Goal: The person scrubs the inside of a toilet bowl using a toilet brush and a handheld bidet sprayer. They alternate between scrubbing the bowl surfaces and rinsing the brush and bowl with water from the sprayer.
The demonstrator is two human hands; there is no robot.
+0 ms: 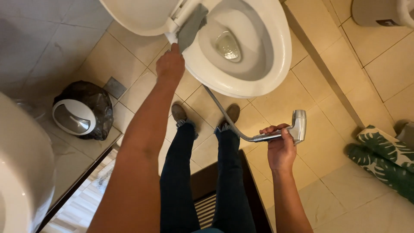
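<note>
Far left edge: part of a white basin (19,172) curving into view. Just right of it, a small bin (82,113) with a black liner and a white swing lid sitting on the floor (336,203), near a small square drain cover (114,87).

Left hand (170,64) reaching forward to the toilet (258,73), fingers closed on the lower end of a grey cloth (190,26). Cloth lying against the left side of the rim, by the hinge where the raised lid (138,15) meets the bowl. Water showing at the bottom of the bowl.

Centre: person's two legs in dark jeans, brown shoes planted on the beige tiles just in front of the bowl's front edge. A dark mat (207,190) lying under and behind the feet.

A ribbed metal hose (224,115) running from under the bowl, between the shoes, to the right hand.

Right hand (280,149) held low and well apart from the bowl, fingers wrapped round the handle of a chrome spray nozzle (297,126), its head pointing up and to the right.

Far right edge: a green leaf-patterned cloth (379,155) lying on the floor. Top right corner: base of a white fixture (379,11).
</note>
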